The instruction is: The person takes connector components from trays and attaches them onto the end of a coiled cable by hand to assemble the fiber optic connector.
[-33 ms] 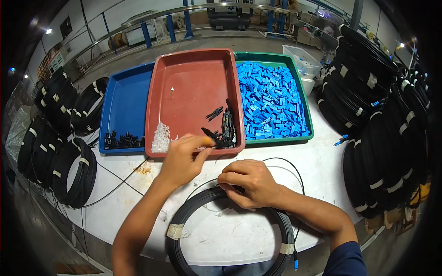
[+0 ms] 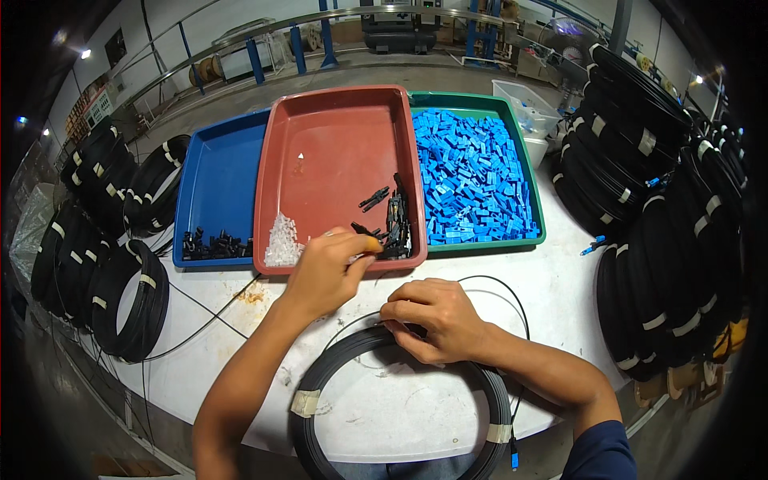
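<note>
My left hand (image 2: 324,268) reaches over the near edge of the red tray (image 2: 324,152), beside a heap of slim black connector parts (image 2: 396,228). Its thumb and fingers are pinched together; whatever may be between them is hidden. Lower down, my right hand (image 2: 438,324) is closed on a thin black cable (image 2: 352,321), at the upper rim of a black cable coil (image 2: 306,372). Pale tape binds this coil, which lies at the table's front edge. A blue-tipped connector (image 2: 514,460) hangs at its right side.
Small clear-white pieces (image 2: 282,242) are piled in the red tray's near left corner. To its left, a blue tray (image 2: 220,168) holds black parts (image 2: 214,245); to its right, a green tray (image 2: 530,180) holds many blue connector housings (image 2: 472,176). Stacked cable coils (image 2: 656,280) flank both sides.
My left hand has shifted very slightly to the right over the red tray's edge. The right hand and the coil look practically still.
</note>
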`<act>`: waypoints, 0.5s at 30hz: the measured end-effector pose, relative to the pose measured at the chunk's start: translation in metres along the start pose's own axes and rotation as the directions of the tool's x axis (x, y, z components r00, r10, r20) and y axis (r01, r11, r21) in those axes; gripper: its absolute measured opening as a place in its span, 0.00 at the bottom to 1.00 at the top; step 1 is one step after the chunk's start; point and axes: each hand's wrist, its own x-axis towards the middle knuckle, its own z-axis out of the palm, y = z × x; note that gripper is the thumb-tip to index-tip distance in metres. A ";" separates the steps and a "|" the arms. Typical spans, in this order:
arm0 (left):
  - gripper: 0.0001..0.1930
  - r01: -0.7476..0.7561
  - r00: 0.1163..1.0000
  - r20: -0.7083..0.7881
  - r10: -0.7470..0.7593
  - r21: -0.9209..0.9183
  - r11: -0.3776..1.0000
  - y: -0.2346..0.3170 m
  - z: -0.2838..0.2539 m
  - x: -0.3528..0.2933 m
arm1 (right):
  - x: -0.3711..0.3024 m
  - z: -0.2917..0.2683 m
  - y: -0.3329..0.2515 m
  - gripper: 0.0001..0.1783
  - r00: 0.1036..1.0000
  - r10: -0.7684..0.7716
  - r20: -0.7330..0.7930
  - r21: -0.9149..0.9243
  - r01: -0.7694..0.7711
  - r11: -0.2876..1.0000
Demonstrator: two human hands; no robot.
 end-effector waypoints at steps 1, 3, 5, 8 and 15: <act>0.07 -0.004 1.000 -0.003 0.004 0.001 1.000 -0.008 0.005 0.009 | -0.001 -0.001 -0.001 0.11 1.000 -0.003 -0.001 -0.004 0.003 1.000; 0.10 -0.141 0.963 0.248 0.102 0.142 0.980 -0.012 0.012 0.029 | -0.001 -0.003 -0.001 0.10 1.000 0.022 0.007 0.052 -0.022 0.998; 0.12 -0.085 0.960 0.280 0.028 0.194 0.977 -0.010 0.014 0.040 | 0.000 -0.002 -0.001 0.10 1.000 0.022 0.002 0.034 -0.022 0.999; 0.11 -0.059 0.902 0.429 -0.046 0.229 0.972 -0.019 0.016 0.056 | 0.000 -0.002 -0.001 0.10 0.998 0.056 0.025 0.055 -0.057 0.997; 0.08 0.189 0.938 0.321 -0.133 -0.152 0.970 -0.032 0.017 0.067 | 0.001 -0.003 -0.002 0.10 0.994 0.114 0.001 0.044 -0.114 0.993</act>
